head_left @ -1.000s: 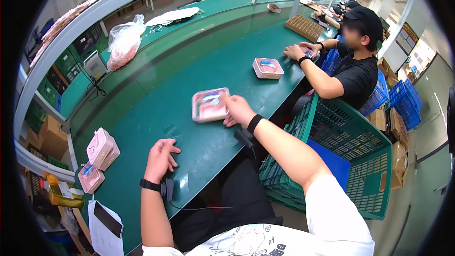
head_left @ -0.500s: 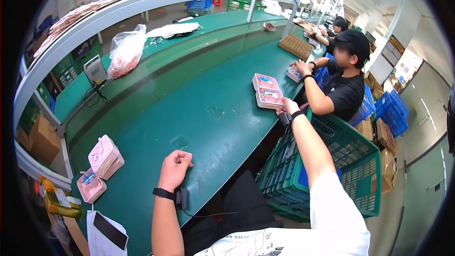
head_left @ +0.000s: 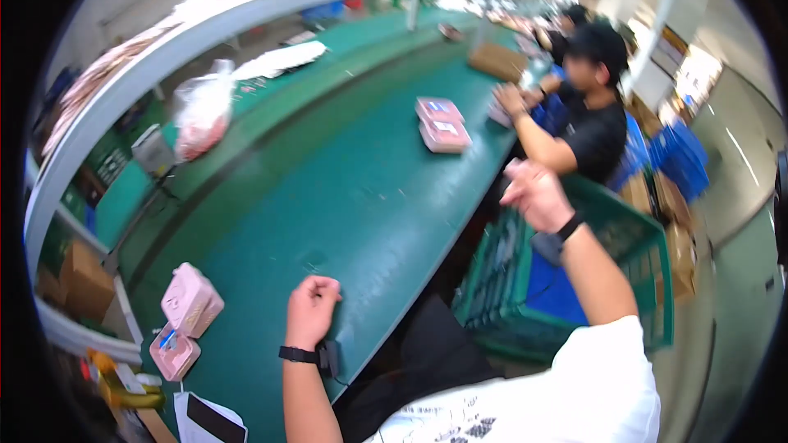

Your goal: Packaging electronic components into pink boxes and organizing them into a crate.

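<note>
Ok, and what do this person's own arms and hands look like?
The left hand and right hand are bare, without gloves. Each wrist wears a black strap with a small dark box attached. A short white sleeve covers the right upper arm.

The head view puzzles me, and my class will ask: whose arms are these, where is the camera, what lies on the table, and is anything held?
There is no machine: these are a person's bare hands. The camera, worn on that person's head, looks down, and its fisheye lens bends straight edges. On the green table lie a pair of pink boxes and, at the left, two other pink boxes. The left hand is loosely curled by the table; the right hand is raised near a green crate. I see nothing held in either.
</note>
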The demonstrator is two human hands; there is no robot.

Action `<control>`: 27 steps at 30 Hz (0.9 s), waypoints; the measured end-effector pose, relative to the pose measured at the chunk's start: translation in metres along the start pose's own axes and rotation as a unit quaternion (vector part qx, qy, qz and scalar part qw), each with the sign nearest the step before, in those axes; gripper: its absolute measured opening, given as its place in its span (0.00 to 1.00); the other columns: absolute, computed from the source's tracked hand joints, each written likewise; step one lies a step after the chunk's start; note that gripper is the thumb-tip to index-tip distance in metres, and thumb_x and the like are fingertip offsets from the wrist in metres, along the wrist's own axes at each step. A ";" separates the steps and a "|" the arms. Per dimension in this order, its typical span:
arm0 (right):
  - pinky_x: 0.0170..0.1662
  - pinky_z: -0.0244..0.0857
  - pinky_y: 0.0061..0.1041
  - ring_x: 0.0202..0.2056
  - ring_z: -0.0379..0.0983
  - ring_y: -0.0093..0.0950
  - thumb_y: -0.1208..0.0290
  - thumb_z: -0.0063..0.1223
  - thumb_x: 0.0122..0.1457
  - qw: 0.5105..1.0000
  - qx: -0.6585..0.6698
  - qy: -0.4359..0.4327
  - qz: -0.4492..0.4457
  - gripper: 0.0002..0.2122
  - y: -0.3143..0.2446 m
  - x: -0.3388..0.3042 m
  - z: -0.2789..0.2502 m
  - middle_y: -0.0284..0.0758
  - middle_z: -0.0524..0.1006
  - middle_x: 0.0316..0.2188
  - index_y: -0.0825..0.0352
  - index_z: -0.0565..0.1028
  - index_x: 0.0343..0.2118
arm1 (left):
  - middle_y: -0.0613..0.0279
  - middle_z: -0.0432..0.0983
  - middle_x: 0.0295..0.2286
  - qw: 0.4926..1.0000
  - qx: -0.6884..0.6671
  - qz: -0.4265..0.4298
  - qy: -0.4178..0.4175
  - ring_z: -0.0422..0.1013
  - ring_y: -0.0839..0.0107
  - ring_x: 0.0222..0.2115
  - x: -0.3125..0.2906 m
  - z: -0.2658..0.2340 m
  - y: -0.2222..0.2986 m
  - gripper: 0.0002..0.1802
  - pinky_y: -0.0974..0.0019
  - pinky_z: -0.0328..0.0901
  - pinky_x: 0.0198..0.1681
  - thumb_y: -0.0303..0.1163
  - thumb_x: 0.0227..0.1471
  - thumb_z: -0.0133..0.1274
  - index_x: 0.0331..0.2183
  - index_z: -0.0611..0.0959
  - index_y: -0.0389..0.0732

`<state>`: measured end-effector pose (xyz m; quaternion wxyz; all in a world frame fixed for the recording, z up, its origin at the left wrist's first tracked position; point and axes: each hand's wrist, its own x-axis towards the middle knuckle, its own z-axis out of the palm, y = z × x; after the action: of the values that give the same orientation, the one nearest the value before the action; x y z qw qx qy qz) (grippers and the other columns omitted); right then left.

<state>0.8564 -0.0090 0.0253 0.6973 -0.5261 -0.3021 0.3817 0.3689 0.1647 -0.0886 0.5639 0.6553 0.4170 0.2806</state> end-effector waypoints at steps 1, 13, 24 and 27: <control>0.38 0.82 0.35 0.25 0.80 0.27 0.58 0.59 0.77 0.997 0.022 0.058 -0.053 0.13 -0.043 -0.032 -0.003 0.27 0.77 0.21 0.57 0.77 0.34 | 0.63 0.87 0.35 1.000 0.012 0.026 0.012 0.80 0.75 0.35 0.004 0.001 -0.001 0.09 0.67 0.73 0.45 0.33 0.71 0.63 0.43 0.86 0.36; 0.26 0.57 0.24 0.17 0.57 0.17 0.63 0.56 0.76 0.890 0.066 0.448 -0.058 0.20 -0.084 -0.333 -0.169 0.21 0.58 0.16 0.52 0.64 0.24 | 0.61 0.81 0.35 0.950 0.289 0.122 0.005 0.77 0.68 0.35 -0.004 0.097 0.032 0.12 0.62 0.73 0.41 0.32 0.63 0.68 0.44 0.88 0.36; 0.27 0.46 0.23 0.26 0.52 0.11 0.69 0.60 0.76 0.835 -0.331 0.433 -0.081 0.23 0.004 -0.302 -0.229 0.17 0.58 0.22 0.58 0.63 0.23 | 0.40 0.54 0.74 0.871 0.452 0.117 -0.150 0.54 0.39 0.73 -0.055 0.128 0.086 0.60 0.37 0.52 0.75 0.36 0.41 0.80 0.73 0.70 0.44; 0.27 0.47 0.24 0.25 0.53 0.11 0.70 0.61 0.75 0.816 -0.334 0.467 -0.061 0.22 0.021 -0.285 -0.239 0.19 0.60 0.21 0.60 0.63 0.22 | 0.34 0.39 0.79 0.805 0.560 0.044 -0.190 0.33 0.31 0.80 -0.054 0.148 0.086 0.67 0.27 0.36 0.79 0.40 0.37 0.80 0.76 0.65 0.46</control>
<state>0.8991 -0.3683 -0.0641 0.5576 -0.8225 -0.0806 -0.0779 0.4861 0.0419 -0.0299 0.1536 0.9153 0.3565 -0.1077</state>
